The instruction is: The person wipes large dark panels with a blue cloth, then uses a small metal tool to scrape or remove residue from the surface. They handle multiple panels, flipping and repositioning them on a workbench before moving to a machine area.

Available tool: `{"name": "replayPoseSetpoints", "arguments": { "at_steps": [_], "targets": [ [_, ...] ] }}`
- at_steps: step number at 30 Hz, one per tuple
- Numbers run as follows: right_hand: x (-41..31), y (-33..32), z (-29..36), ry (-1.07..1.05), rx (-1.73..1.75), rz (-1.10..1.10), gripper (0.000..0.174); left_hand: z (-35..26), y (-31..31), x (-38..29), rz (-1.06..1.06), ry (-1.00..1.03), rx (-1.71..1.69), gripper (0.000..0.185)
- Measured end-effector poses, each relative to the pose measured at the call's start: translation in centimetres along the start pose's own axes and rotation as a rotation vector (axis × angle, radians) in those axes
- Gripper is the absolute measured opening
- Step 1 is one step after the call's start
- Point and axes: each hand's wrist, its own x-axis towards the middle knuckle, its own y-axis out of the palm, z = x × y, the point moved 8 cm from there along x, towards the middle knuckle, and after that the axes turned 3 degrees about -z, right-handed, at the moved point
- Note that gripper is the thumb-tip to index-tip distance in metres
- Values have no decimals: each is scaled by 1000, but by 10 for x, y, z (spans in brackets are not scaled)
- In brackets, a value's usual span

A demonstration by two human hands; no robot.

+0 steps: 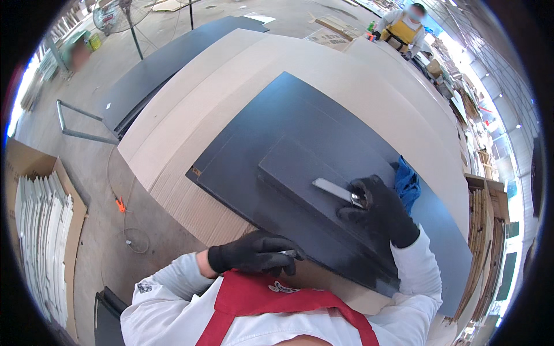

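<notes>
In my right hand [378,207], which wears a black glove, is a flat light-grey bar-shaped hand tool [332,189] with a shiny metal part by my fingers. Its exact kind is unclear. The tool's free end points left over a narrow dark panel [298,173], which lies on a larger dark panel [285,104]. My left hand [255,253], also gloved, is close to my chest by the panels' near edge. Its fingers are curled around a small light-coloured object [286,252], mostly hidden. A crumpled blue cloth [407,184] rests on the large panel, just beyond my right hand.
Cardboard sheets [186,125] lie under the panels. More dark panels [173,65] are stacked at the far left near a metal frame [82,134] and fan [119,15]. White strips [41,242] fill a carton at left. A person [402,30] stands at the far right end.
</notes>
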Motion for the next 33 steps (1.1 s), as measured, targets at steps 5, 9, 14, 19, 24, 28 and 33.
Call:
{"name": "replayPoseSetpoints", "arguments": {
  "at_steps": [5, 9, 14, 19, 24, 28, 33],
  "targets": [
    [-6, 4, 5, 65, -5, 165, 65, -67, -46, -13, -329, 299, -157, 28],
    [5, 3, 12, 50, -62, 194, 68, -68, -63, -11, -528, 232, -206, 30],
    [39, -1, 26, 3, 366, 137, 35, -75, -57, -3, -489, 321, -102, 31],
    [68, 1, 50, 6, 538, 93, 23, -74, -76, -11, -660, 241, -280, 33],
    [67, 0, 95, -532, 159, -104, 32, -76, -80, -15, -806, 189, -242, 40],
    [60, 11, 100, -664, -49, -73, 47, -74, -75, -14, -792, 159, -208, 37],
    [50, 10, 110, -744, -1, -97, 48, -71, -71, -17, -815, 116, -163, 33]
  ]
}}
